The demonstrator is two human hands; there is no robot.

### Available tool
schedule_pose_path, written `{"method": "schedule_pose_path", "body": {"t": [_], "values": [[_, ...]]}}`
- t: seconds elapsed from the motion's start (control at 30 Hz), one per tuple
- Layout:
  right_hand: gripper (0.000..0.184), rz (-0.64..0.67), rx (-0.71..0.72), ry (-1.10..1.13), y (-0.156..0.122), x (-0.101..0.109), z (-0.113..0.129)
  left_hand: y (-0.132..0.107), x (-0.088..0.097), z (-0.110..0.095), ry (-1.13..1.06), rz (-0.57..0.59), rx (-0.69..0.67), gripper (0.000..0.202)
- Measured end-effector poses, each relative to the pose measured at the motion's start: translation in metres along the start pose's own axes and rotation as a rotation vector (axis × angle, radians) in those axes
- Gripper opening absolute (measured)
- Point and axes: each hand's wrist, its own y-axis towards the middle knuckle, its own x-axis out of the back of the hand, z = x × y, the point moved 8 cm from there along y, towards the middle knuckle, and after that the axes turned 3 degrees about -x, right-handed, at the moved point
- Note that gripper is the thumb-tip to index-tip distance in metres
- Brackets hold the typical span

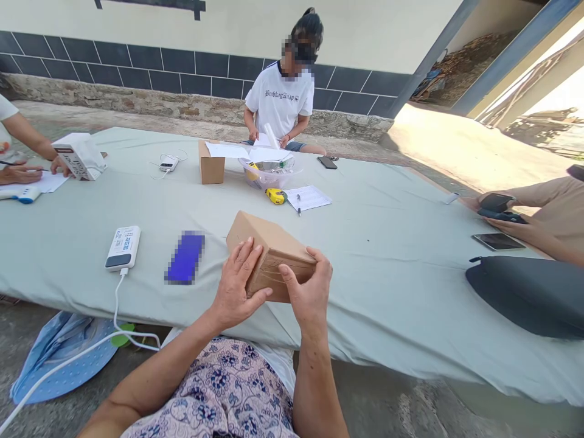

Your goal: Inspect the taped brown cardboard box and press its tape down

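Note:
A closed brown cardboard box (pixel 267 240) is tilted between my two hands near the front edge of the cloth-covered table. My left hand (pixel 235 286) presses its fingers along the box's left side, with the thumb at the lower near edge. On the other side, my right hand (pixel 312 295) grips the right end, fingers over the top edge and thumb on the near face. Whether the box's underside touches the table is hidden.
A power bank (pixel 123 249) with a white cable and a blurred phone (pixel 185 258) lie left. Farther back are a plastic basket (pixel 269 178), a second box (pixel 212 169), a yellow tape measure (pixel 276 196) and papers (pixel 310 198). A black bag (pixel 524 295) sits right; other people surround the table.

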Motion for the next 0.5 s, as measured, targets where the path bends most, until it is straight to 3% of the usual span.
{"method": "schedule_pose_path", "body": {"t": [0.23, 0.5], "values": [[0.069, 0.01, -0.126, 0.026, 0.003, -0.005, -0.01, -0.002, -0.008, -0.003, 0.117, 0.03, -0.02, 0.091], [0.069, 0.07, -0.128, 0.066, 0.004, -0.01, -0.014, -0.003, -0.007, -0.003, 0.153, 0.005, -0.028, 0.087]]}}
